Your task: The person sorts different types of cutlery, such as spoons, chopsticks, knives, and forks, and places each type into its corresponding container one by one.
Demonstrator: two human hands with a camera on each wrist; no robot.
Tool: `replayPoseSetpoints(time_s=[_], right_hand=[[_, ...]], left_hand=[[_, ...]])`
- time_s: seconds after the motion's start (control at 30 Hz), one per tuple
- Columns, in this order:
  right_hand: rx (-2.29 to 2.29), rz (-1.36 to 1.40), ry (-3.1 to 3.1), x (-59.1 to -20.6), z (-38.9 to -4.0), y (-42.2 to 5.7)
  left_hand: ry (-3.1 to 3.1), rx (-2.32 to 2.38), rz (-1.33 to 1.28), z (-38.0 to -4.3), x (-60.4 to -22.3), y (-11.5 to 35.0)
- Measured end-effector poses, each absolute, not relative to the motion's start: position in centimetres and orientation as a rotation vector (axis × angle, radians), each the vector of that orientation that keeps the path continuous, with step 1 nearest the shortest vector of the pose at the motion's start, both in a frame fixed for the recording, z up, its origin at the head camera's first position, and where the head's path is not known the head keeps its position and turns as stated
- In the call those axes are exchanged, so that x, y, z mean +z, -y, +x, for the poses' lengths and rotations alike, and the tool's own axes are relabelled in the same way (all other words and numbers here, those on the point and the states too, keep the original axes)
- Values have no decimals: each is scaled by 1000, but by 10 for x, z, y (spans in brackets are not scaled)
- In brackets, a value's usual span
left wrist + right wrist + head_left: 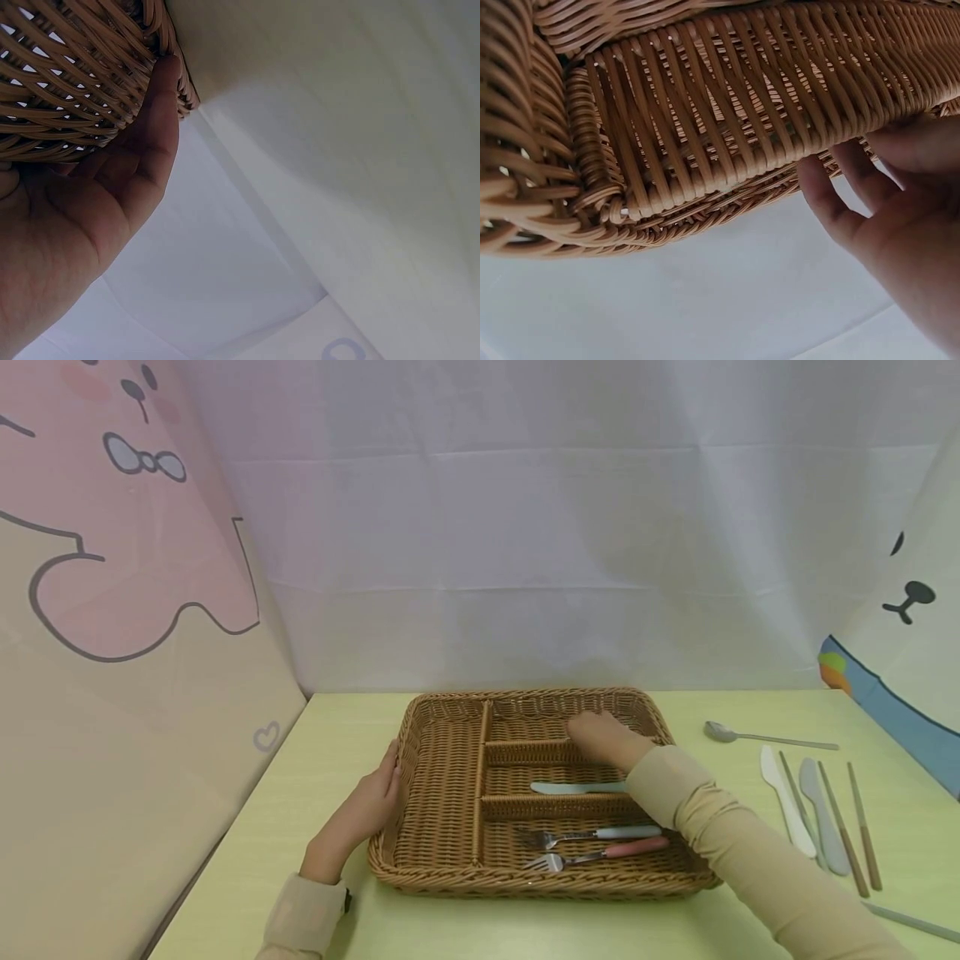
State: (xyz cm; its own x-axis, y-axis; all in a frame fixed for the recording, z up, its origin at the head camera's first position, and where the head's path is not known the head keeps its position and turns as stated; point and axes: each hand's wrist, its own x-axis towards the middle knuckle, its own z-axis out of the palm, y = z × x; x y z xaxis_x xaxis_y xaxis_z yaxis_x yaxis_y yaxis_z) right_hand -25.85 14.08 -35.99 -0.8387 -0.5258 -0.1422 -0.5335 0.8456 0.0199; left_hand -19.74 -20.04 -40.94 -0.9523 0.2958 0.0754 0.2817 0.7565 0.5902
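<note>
A brown wicker tray (pixel 480 881) with several compartments stands on the pale yellow table. At its left side my left hand (pixel 378 797) grips the rim, fingers along the outer wall, which the left wrist view shows close up. My right hand (pixel 607 739) reaches into the back right compartment, over the wicker divider (pixel 727 112). Its fingertips pass behind that divider, so whatever they may hold is hidden. A pale blue knife (pixel 573 787) lies in the middle compartment, partly covered by my right sleeve. In the front one lie a white-handled fork (pixel 600 833) and a pink-handled fork (pixel 600 854).
Right of the tray lie a metal spoon (pixel 780 741), a white knife (pixel 787 802), a grey knife (pixel 825 818) and several chopsticks (pixel 866 827). Another thin grey utensil (pixel 915 922) is partly cut off by the frame. Behind the table hangs a white curtain (pixel 487 543).
</note>
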Motion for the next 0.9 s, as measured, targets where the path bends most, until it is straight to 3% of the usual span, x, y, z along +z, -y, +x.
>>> replayPoseSetpoints(time_s=[0.9], right_hand=[[48, -846, -2934, -357, -256, -148]], left_hand=[[-2927, 980, 479, -198, -411, 200]])
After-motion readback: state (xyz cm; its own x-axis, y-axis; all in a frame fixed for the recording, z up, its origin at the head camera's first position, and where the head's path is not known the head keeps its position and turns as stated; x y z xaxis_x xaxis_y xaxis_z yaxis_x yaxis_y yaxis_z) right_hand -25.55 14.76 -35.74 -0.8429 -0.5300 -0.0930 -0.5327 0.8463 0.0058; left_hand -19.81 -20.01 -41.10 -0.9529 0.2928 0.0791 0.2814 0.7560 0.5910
